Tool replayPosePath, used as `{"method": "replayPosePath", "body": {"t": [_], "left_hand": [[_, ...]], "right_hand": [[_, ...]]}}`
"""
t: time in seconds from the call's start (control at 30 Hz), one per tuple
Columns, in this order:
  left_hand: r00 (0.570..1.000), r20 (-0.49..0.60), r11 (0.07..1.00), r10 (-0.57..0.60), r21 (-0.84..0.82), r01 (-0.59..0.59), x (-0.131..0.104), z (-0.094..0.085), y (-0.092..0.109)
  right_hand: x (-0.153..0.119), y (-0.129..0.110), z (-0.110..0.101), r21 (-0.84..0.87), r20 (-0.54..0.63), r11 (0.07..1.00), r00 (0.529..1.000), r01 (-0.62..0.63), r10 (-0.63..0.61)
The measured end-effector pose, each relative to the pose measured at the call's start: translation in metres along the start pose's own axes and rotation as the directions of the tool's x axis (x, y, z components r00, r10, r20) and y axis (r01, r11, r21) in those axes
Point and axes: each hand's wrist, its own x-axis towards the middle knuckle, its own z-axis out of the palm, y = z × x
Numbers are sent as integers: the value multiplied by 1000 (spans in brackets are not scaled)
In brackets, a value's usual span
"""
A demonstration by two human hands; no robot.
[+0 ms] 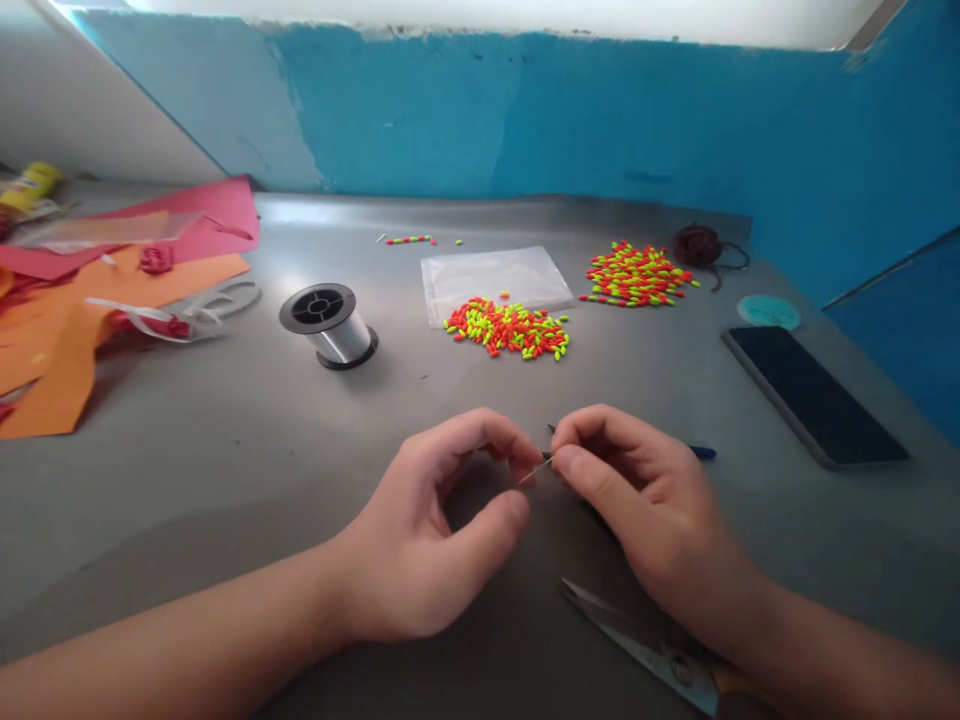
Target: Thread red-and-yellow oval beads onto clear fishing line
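Note:
My right hand [637, 490] pinches a thin, pale strand [535, 471] between thumb and forefinger. Whether it is line or a fine needle is too small to tell. The strand's free end points into the gap between the thumb and fingertips of my left hand [442, 520], which are apart. Beyond my hands lies a heap of red and yellow-green oval beads [510, 330], partly on a clear plastic bag [495, 275]. A black spool of clear line [345, 335] stands to the left. A dark, blue-ended tool [703, 453] is mostly hidden behind my right hand.
Scissors [645, 645] lie under my right forearm. A phone [814, 395], a round teal disc [769, 312], dark yarn [697, 245] and a second bead pile [637, 275] are at the right. Orange paper [56, 385] and white ribbon [217, 300] spread at the left.

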Motion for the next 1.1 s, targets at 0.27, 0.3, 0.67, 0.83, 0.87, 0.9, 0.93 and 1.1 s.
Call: {"method": "replayPosePath", "body": {"t": [0.27, 0.3, 0.67, 0.83, 0.87, 0.9, 0.93, 1.1], "left_hand": [[912, -97, 914, 398, 124, -385, 3, 4, -8], [908, -102, 910, 406, 135, -391, 3, 4, -8], [937, -136, 941, 323, 157, -301, 2, 4, -2], [944, -159, 953, 288, 146, -266, 3, 5, -5], [946, -167, 956, 278, 142, -256, 3, 6, -6], [946, -173, 957, 276, 140, -253, 3, 6, -7], [944, -179, 957, 276, 139, -254, 3, 6, -8], [945, -206, 965, 254, 128, -231, 4, 7, -10]], "right_hand": [[0, -6, 2, 503, 325, 775, 914, -383, 241], [-1, -6, 2, 499, 333, 776, 912, -385, 238], [-2, 3, 6, 443, 253, 844, 945, -302, 205], [-4, 3, 7, 414, 267, 859, 942, -302, 203], [-4, 3, 7, 404, 274, 864, 941, -300, 199], [-3, 3, 7, 392, 282, 870, 940, -298, 195], [-3, 3, 7, 381, 289, 876, 938, -296, 192], [1, 3, 7, 351, 299, 885, 932, -305, 203]]}}
